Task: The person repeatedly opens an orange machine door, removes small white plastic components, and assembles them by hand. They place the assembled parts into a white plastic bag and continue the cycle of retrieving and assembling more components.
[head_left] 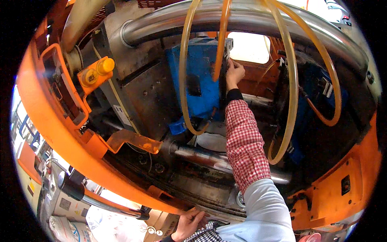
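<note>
My right arm, in a red checked sleeve cover (246,139) over a light blue sleeve, reaches deep into the machine. The bent fingers of my right hand (235,74) are pinched together against the right-hand face of a blue mould half (205,72). Whatever lies between those fingertips is hidden. Low in the picture, my left hand (188,224) rests by the orange frame's lower edge with its fingers curled in, and nothing shows in it. Yellowish hoses (293,92) loop down on both sides of my right forearm; an orange hose (223,40) hangs just left of my right hand.
Thick steel tie bars (177,26) cross above and below the opening. To the right stands the other dark and blue mould half (308,109). An orange guard frame (52,133) with a yellow button (105,66) curves along the left. White bags (107,224) lie at lower left.
</note>
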Demonstrator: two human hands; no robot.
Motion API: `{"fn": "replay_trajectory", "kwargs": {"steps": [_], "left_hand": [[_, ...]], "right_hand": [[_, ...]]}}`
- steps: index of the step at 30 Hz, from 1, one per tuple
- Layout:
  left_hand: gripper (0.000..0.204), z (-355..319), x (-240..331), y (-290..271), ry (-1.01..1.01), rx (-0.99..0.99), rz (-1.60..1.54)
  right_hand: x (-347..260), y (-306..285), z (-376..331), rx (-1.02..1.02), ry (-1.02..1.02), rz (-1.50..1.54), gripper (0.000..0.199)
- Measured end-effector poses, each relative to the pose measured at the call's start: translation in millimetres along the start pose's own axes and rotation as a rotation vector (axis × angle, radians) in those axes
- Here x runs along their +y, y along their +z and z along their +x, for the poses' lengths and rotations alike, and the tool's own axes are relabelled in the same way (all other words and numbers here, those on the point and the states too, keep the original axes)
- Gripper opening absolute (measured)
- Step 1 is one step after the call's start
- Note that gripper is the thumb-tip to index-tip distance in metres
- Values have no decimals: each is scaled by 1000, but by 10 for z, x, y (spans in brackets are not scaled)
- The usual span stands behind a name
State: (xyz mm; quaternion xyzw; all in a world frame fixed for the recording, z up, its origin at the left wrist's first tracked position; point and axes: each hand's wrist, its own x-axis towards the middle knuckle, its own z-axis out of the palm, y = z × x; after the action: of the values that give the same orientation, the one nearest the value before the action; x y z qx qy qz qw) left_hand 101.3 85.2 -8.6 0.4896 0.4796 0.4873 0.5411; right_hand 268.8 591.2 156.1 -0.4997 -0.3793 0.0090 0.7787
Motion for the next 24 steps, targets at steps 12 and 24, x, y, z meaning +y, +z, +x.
{"fn": "replay_trajectory", "kwargs": {"steps": [12, 24], "left_hand": [[21, 40, -48, -28, -110, 30, 93], [30, -577, 647, -499, 1090, 638, 1091]], "right_hand": [[-58, -1, -35, -12, -47, 38, 25], [16, -230, -174, -257, -223, -158, 43]]}}
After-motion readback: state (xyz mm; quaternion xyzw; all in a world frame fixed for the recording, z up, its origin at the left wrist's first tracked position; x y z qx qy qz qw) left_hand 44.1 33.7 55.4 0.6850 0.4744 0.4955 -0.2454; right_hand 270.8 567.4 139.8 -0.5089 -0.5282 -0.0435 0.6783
